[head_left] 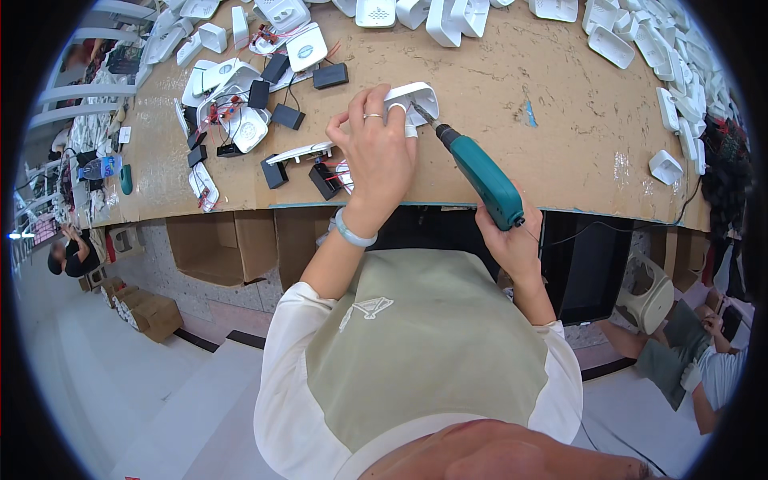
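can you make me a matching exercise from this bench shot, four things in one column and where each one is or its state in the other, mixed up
Things:
1. left hand
2. right hand
3. electric screwdriver
4. stack of white covers

Places or states:
A. piled along the far right edge of the bench
B. teal, tip set against the white housing
C. pressing down on the white housing
D. wrapped round the tool's grip at the near bench edge

Pairs: 1-C, 2-D, 3-B, 4-A

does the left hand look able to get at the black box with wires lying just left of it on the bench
Probably yes. The left hand is pressing down on the white casing, while the black box lies close beside it on the bench with nothing over it. It would have to let go of the casing first.
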A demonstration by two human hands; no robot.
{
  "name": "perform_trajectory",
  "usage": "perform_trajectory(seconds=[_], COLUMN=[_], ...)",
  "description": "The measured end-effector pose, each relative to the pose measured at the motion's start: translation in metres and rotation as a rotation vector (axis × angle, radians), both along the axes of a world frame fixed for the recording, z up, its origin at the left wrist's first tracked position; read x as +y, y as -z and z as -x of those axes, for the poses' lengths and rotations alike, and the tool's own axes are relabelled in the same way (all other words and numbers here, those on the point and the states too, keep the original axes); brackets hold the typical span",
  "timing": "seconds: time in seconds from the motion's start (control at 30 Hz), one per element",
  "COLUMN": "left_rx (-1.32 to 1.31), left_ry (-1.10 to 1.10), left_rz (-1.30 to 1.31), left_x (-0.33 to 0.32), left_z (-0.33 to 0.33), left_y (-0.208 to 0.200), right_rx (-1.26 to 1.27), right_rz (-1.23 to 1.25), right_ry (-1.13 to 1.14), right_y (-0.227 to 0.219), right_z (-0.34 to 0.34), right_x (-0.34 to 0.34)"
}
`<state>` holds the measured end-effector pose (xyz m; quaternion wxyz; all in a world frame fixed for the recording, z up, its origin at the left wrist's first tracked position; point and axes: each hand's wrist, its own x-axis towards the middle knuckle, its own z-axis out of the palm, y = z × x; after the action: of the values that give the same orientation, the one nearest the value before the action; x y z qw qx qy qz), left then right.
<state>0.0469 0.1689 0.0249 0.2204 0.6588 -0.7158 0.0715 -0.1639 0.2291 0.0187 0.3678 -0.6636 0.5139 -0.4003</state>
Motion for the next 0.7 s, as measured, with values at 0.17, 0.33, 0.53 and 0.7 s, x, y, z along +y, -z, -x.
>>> perform_trajectory(seconds=[0.17, 0.33, 0.53, 0.7], left_rx=[-0.010, -0.007, 0.000, -0.031], left_ry=[-0.001, -0.006, -0.004, -0.010], left_rz=[0.003, 0.002, 0.003, -0.021], left_x=[0.000, 0.000, -0.001, 0.000], left_z=[0.000, 0.000, 0.001, 0.001], left_y=[0.001, 0.001, 0.001, -0.002], right_rx=[0.001, -0.007, -0.104, -0.152], right_rz=[0.006, 0.032, -0.004, -0.112], right_ry=[-0.008, 0.012, 0.052, 0.111], right_y=[0.002, 0.001, 0.013, 0.007], right_z=[0.001, 0.000, 0.012, 0.018], right_x=[0.001, 0.000, 0.017, 0.028])
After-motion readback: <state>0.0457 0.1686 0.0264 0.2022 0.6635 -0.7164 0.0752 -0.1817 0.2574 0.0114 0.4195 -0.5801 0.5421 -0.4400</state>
